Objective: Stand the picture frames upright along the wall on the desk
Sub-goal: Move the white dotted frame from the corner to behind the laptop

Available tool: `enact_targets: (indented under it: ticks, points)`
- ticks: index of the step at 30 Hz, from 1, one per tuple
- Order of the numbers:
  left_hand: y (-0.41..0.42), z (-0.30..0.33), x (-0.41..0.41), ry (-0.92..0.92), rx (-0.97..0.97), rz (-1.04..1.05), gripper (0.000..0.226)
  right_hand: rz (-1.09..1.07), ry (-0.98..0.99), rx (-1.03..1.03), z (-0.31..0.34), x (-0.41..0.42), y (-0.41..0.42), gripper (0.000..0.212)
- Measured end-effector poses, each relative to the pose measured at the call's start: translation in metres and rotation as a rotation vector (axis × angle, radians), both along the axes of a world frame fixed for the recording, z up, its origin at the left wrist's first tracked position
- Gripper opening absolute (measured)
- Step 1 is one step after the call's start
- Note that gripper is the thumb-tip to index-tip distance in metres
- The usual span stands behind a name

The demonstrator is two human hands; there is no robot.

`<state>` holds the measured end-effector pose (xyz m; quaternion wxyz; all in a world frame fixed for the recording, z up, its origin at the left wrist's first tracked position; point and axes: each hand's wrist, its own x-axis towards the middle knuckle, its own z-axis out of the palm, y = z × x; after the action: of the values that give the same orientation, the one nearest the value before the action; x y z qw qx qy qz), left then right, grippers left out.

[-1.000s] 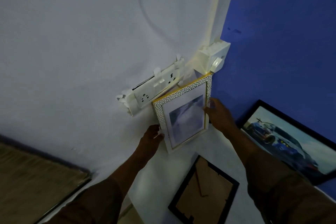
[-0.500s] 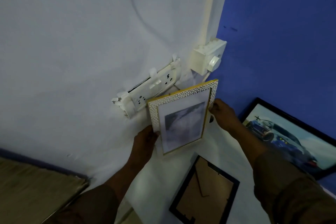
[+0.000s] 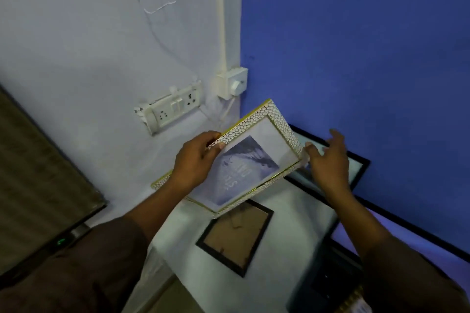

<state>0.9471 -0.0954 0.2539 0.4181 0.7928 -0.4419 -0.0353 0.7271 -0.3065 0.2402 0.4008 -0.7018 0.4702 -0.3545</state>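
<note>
- The pale wall and the blue wall meet in a corner ahead of me, and the white counter runs into that corner below them.
- A dark screen fills the left edge of my view; a socket strip and a small switch box sit on the pale wall above the counter.
- A big black-framed print leans against the blue wall, already more or less upright, half hidden behind my right hand.
- A smaller black frame lies face down on the counter with its brown backing up; I judge it is yet to be stood up.
- The white-and-gold pebbled frame is off the counter, tilted face up between my hands, near the corner and just above the face-down frame.
- My left hand is closed on that frame's left edge, thumb on the front border and fingers behind.
- My right hand is spread wide, only its fingertips at the frame's right corner; whether they actually touch I cannot tell through the blur.
- I judge this frame light and stiff, but its glazed front makes it fragile and its faces slick, so I'd hold it by the two side edges, off the glass.
- To stand it, I'd set the bottom edge down first and lean the top back to the wall, minding that it may slide on the smooth counter.
</note>
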Motion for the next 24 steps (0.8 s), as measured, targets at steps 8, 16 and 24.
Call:
enact_targets:
  ticks: [8, 16, 24]
  points:
    - [-0.039, 0.068, -0.132, -0.394, 0.233, -0.274, 0.029, 0.175, 0.547, -0.792, 0.085, -0.140, 0.046, 0.056]
    - [-0.092, 0.095, -0.225, -0.590, 0.164, -0.573, 0.026, 0.179, 0.937, -0.749, 0.114, -0.215, 0.054, 0.044]
    - [-0.149, 0.089, -0.256, -0.421, -0.120, -0.661, 0.024, -0.146, 0.753, -0.665, 0.115, -0.272, 0.031, 0.039]
